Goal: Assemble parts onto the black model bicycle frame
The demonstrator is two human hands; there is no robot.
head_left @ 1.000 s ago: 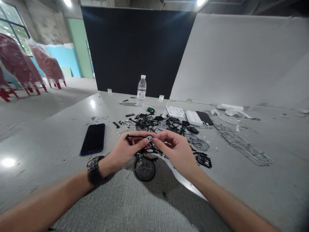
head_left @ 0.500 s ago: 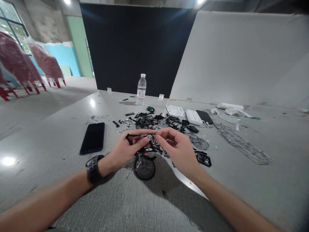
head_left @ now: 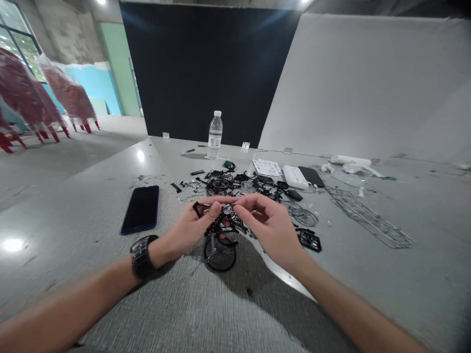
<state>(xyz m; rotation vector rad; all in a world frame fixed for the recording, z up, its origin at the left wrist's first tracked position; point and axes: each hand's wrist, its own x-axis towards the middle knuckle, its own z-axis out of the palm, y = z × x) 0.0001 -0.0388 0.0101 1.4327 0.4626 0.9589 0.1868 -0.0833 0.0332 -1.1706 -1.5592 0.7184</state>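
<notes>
Model bicycle frame [head_left: 221,228], with a spoked wheel [head_left: 220,252] below it, is held between both hands above the desk [head_left: 169,304], and we judge the step in hand to be close fitting work at its chainring [head_left: 228,209]. Our left hand [head_left: 188,226] grips the frame, thumb uppermost; our right hand [head_left: 272,228] pinches the chainring's rim. Next, in our judgement, calls for a steady frame and light fingertip pressure.

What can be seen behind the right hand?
Beyond the right hand are black parts, grey spoked wheels and, farther back, white printed paper. Whatever the hand itself covers cannot be seen.
</notes>
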